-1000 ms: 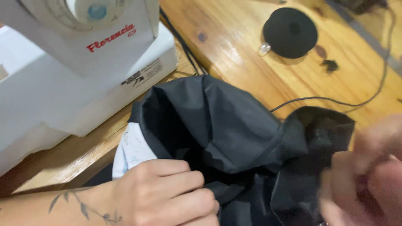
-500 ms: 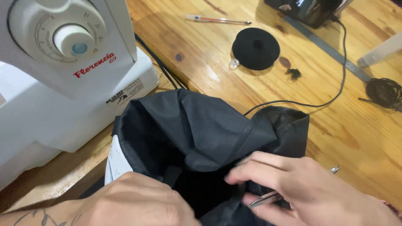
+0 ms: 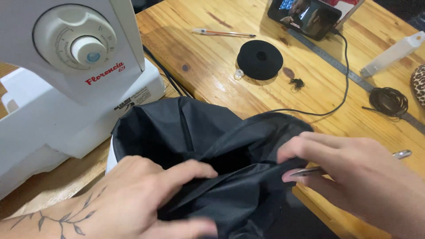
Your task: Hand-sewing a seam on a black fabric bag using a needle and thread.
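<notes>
Black fabric [image 3: 208, 155] lies bunched on the wooden desk [image 3: 212, 75], just in front of the white sewing machine [image 3: 66, 88] and between both hands. The left hand [image 3: 133, 199] presses down on its near fold with fingers [image 3: 195, 170] stretched and held close together; the right hand [image 3: 354, 177] pinches a slim metal tool [image 3: 318, 170], likely tweezers or a seam ripper, with its tip at the cloth's edge and its far end showing past the knuckles. A slip of that tip could snag or cut the thin cloth, or prick the left fingers, since they rest close to where it works; the bunched folds also hide what lies beneath. The machine bears a red script label under its round dial [image 3: 75, 44] and a small black-and-white label lower on its body. Farther off lie a black round pad [image 3: 260, 59], a pen [image 3: 223, 33], a steel ruler [image 3: 349, 71], a coil of dark cord [image 3: 388, 101], and a propped phone [image 3: 305, 15] with a lit screen and cable [image 3: 341, 88].
</notes>
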